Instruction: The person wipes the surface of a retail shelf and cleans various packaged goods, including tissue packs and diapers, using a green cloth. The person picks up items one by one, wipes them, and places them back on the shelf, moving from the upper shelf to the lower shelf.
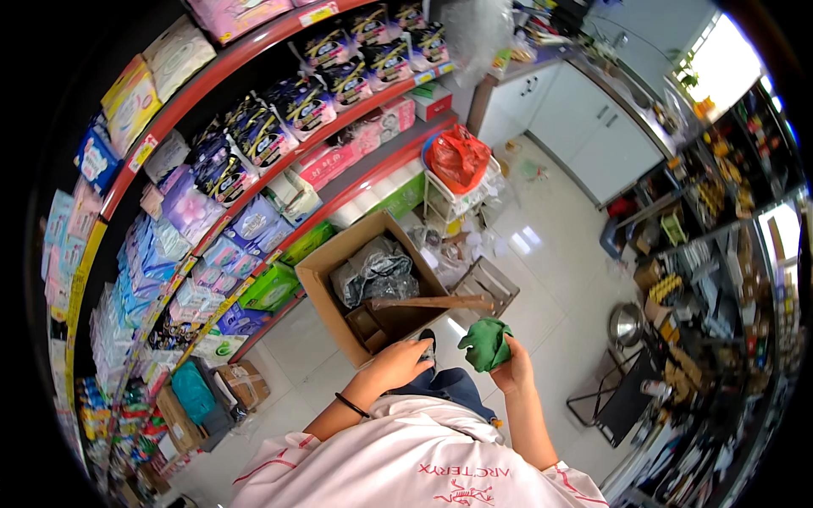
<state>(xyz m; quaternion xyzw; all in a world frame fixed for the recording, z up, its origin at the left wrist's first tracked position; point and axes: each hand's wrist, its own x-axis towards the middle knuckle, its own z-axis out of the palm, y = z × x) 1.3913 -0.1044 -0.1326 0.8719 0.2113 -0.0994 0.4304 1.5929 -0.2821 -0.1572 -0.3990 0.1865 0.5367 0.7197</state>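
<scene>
My right hand [513,368] is closed on a crumpled green cloth [485,344], held out in front of me. Near the close edge of a large cardboard box [315,279], my left hand [401,363] has its fingers somewhat spread, and nothing shows in it; its palm is hidden. The box stands open at the top. In it lie crumpled grey and clear plastic bags [375,270] and smaller brown cardboard pieces. Light wooden sticks [444,303] lie across its right side and jut out past the rim.
Shelves [343,197] with packaged goods line the left. Beyond the box stands a white rack [444,200] with a red plastic bag [458,159]. A wooden crate [486,286] is right of the box. A folding chair [625,397] stands at right; cardboard boxes [244,384] sit lower left.
</scene>
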